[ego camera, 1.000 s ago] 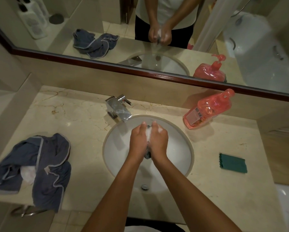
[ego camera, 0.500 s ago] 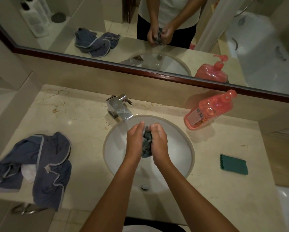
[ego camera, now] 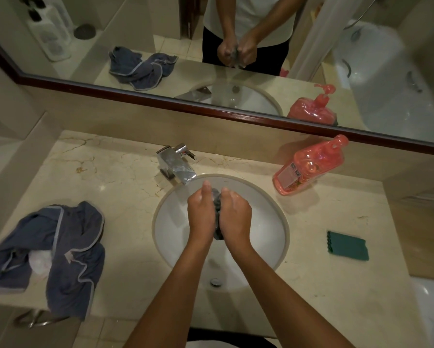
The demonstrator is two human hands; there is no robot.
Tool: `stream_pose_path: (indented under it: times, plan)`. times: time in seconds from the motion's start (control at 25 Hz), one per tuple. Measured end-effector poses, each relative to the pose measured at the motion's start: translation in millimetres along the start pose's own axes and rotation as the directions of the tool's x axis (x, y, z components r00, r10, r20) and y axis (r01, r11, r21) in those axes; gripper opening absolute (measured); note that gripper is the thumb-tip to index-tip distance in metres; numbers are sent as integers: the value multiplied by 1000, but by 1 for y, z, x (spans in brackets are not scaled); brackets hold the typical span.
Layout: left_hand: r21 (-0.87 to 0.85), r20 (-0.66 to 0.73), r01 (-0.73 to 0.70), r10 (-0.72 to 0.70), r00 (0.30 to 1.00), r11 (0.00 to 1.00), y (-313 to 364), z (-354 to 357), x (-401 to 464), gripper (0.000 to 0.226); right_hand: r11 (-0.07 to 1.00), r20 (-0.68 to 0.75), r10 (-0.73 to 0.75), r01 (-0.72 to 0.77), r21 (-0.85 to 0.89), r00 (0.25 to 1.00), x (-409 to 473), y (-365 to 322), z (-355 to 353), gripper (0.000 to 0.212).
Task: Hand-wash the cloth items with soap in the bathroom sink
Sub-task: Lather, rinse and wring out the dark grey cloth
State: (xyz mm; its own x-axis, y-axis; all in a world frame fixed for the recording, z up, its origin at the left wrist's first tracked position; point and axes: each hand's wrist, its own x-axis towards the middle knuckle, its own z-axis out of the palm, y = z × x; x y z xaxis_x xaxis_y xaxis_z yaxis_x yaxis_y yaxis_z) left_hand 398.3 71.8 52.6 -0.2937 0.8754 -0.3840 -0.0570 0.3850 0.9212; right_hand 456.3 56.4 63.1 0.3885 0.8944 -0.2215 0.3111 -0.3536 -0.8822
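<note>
Over the round white sink, the left hand and right hand press together with a small dark grey cloth bunched between them, each grip curled round it. The chrome tap stands at the sink's far rim. A heap of blue-grey cloths lies at the bench's left edge, hanging over its front. A pink soap bottle leans at the far right; a green sponge lies near the right edge.
</note>
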Motion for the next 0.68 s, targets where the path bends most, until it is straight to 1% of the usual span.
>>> stream_pose_path:
  times: [0.08,0.16,0.28,0.36,0.4,0.48,0.56,0.68]
  plan:
    - [4,40,22,-22,999,1000,2,3,-7,47,1000,-81,11,-13,-27,997,4,-3,3,44]
    - [2,69,19,-19,997,1000,3,4,-11,46,999,-112,50,-51,-2,992,15,-5,3,45]
    - [-8,54,24,-23,998,1000,6,0,-9,42,999,-78,50,-49,15,996,15,-1,2,48]
    - [-30,8,36,-36,999,999,7,-4,-6,40,999,-25,17,-16,51,1000,4,3,5,45]
    - [-32,9,42,-42,999,999,8,-5,-6,40,999,-9,-3,4,54,1000,-2,5,8,44]
    - [-21,63,70,-68,996,997,9,-4,-8,39,999,-51,10,-7,47,999,-3,5,10,44]
    - [5,130,61,-61,990,998,11,-2,-12,37,992,-127,88,-75,97,988,9,1,7,48]
    - [61,204,4,-16,979,998,19,-5,-14,40,984,-107,160,-149,98,981,20,-1,3,51]
